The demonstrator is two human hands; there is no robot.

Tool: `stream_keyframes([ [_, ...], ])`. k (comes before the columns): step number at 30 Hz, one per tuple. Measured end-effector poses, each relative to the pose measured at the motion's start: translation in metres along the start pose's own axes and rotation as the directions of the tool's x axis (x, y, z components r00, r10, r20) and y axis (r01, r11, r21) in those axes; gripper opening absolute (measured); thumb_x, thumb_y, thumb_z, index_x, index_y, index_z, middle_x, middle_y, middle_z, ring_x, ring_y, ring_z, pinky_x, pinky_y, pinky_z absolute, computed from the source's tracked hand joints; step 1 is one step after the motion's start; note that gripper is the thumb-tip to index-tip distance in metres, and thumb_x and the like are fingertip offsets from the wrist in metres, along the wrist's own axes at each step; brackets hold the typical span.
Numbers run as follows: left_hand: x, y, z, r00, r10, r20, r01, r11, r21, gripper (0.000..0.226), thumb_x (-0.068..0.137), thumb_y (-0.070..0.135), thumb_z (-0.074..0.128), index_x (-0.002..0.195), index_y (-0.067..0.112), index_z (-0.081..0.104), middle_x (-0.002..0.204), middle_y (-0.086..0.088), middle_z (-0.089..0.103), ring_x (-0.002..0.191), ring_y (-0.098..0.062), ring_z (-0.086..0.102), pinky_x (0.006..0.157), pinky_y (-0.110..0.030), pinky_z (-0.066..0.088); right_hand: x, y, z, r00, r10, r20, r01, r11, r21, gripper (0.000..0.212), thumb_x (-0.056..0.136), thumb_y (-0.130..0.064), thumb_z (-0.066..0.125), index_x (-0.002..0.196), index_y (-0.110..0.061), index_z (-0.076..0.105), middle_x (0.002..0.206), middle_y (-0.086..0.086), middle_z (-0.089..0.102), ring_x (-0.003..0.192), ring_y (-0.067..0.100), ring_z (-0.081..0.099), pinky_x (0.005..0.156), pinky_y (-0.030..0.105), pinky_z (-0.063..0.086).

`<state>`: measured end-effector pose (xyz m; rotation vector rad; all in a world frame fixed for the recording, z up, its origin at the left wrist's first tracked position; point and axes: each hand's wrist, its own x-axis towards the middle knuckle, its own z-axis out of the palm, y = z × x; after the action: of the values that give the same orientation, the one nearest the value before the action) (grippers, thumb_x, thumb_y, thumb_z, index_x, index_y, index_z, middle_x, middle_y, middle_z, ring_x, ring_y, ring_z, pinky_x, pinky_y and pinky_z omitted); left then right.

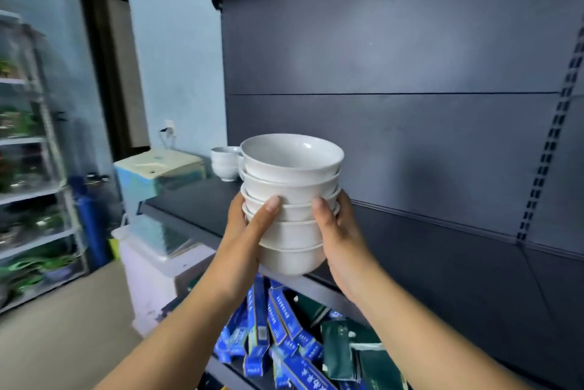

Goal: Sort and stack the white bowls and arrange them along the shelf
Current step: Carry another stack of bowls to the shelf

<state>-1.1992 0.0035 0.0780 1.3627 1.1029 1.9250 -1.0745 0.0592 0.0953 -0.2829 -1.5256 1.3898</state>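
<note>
A stack of several white bowls (290, 200) is held between both hands, above the front edge of the dark shelf (426, 257). My left hand (249, 231) grips the stack's left side with the thumb across the front. On the right side, my right hand (341, 231) grips it the same way. A second, smaller stack of white bowls (224, 163) stands at the shelf's far left end, near the back.
The shelf's dark back panel (395, 73) has a slotted upright (546, 143) at the right. Blue boxes (271, 326) and green packets (344, 348) lie on the shelf below. A white container (151, 257) and a metal rack (34, 168) stand to the left.
</note>
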Motion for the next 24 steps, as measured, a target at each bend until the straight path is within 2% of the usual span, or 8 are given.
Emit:
stream_keyframes([
  [6, 0.054, -0.05, -0.013, 0.993, -0.053, 0.107, 0.06, 0.996, -0.059, 0.092, 0.064, 0.063, 0.071, 0.138, 0.021, 0.035, 0.137, -0.001, 0.051, 0.127, -0.021, 0.048, 0.108, -0.05, 0.032, 0.044, 0.048, -0.017, 0.993, 0.064, -0.102, -0.07, 0.996, -0.05, 0.046, 0.062, -0.046, 0.06, 0.102, -0.031, 0.046, 0.104, -0.021, 0.056, 0.079, -0.021, 0.057, 0.069, 0.001, 0.043],
  [8, 0.071, -0.067, -0.015, 0.988, -0.079, 0.135, 0.089, 0.994, -0.067, 0.094, 0.061, 0.064, 0.072, 0.138, 0.023, 0.035, 0.137, 0.001, 0.052, 0.126, -0.018, 0.049, 0.108, -0.049, 0.033, 0.06, 0.067, -0.026, 0.989, 0.074, -0.13, -0.082, 0.995, -0.055, 0.038, 0.067, -0.041, 0.053, 0.103, -0.03, 0.045, 0.105, -0.021, 0.055, 0.079, -0.022, 0.056, 0.071, 0.001, 0.043],
  [12, 0.11, -0.098, -0.014, 0.98, -0.113, 0.163, 0.122, 0.991, -0.048, 0.099, 0.055, 0.068, 0.073, 0.135, 0.023, 0.037, 0.134, 0.004, 0.054, 0.124, -0.013, 0.05, 0.108, -0.046, 0.035, 0.091, 0.103, -0.045, 0.98, 0.095, -0.173, -0.109, 0.992, -0.07, 0.036, 0.077, -0.048, 0.056, 0.106, -0.031, 0.043, 0.106, -0.023, 0.054, 0.08, -0.023, 0.055, 0.069, 0.0, 0.042],
  [15, 0.14, -0.121, -0.014, 0.967, -0.148, 0.205, 0.158, 0.987, -0.032, 0.096, 0.058, 0.065, 0.073, 0.137, 0.023, 0.035, 0.135, 0.004, 0.053, 0.125, -0.014, 0.049, 0.108, -0.045, 0.034, 0.117, 0.126, -0.06, 0.973, 0.115, -0.202, -0.133, 0.988, -0.08, 0.046, 0.077, -0.039, 0.054, 0.117, -0.028, 0.037, 0.107, -0.023, 0.052, 0.08, -0.024, 0.055, 0.068, 0.0, 0.042],
  [17, 0.155, -0.135, -0.015, 0.958, -0.172, 0.23, 0.186, 0.982, -0.041, 0.095, 0.06, 0.065, 0.072, 0.137, 0.024, 0.034, 0.136, 0.006, 0.052, 0.125, -0.013, 0.049, 0.109, -0.045, 0.035, 0.129, 0.138, -0.067, 0.971, 0.13, -0.201, -0.148, 0.986, -0.078, 0.04, 0.086, -0.029, 0.058, 0.118, -0.025, 0.034, 0.107, -0.021, 0.051, 0.078, -0.026, 0.054, 0.067, -0.001, 0.041],
  [19, 0.167, -0.149, -0.017, 0.953, -0.192, 0.235, 0.207, 0.977, -0.042, 0.097, 0.057, 0.066, 0.073, 0.137, 0.026, 0.034, 0.135, 0.008, 0.052, 0.125, -0.011, 0.049, 0.109, -0.045, 0.034, 0.141, 0.149, -0.074, 0.976, 0.101, -0.195, -0.125, 0.986, -0.112, 0.054, 0.075, -0.034, 0.068, 0.116, -0.026, 0.034, 0.109, -0.02, 0.05, 0.081, -0.025, 0.054, 0.069, 0.0, 0.042],
  [21, 0.178, -0.162, -0.017, 0.949, -0.199, 0.242, 0.213, 0.976, -0.033, 0.096, 0.058, 0.067, 0.072, 0.136, 0.028, 0.034, 0.136, 0.01, 0.051, 0.127, -0.011, 0.047, 0.11, -0.045, 0.033, 0.151, 0.159, -0.078, 0.974, 0.09, -0.21, -0.122, 0.982, -0.143, 0.063, 0.057, -0.045, 0.065, 0.112, -0.027, 0.037, 0.109, -0.02, 0.05, 0.085, -0.024, 0.054, 0.072, 0.0, 0.041],
  [24, 0.192, -0.176, -0.015, 0.948, -0.203, 0.246, 0.214, 0.977, -0.02, 0.098, 0.055, 0.07, 0.071, 0.136, 0.031, 0.033, 0.134, 0.016, 0.051, 0.126, -0.006, 0.046, 0.11, -0.041, 0.033, 0.161, 0.171, -0.088, 0.965, 0.087, -0.248, -0.129, 0.978, -0.162, 0.051, 0.063, -0.037, 0.062, 0.108, -0.029, 0.039, 0.112, -0.02, 0.049, 0.088, -0.023, 0.053, 0.075, 0.002, 0.042],
])
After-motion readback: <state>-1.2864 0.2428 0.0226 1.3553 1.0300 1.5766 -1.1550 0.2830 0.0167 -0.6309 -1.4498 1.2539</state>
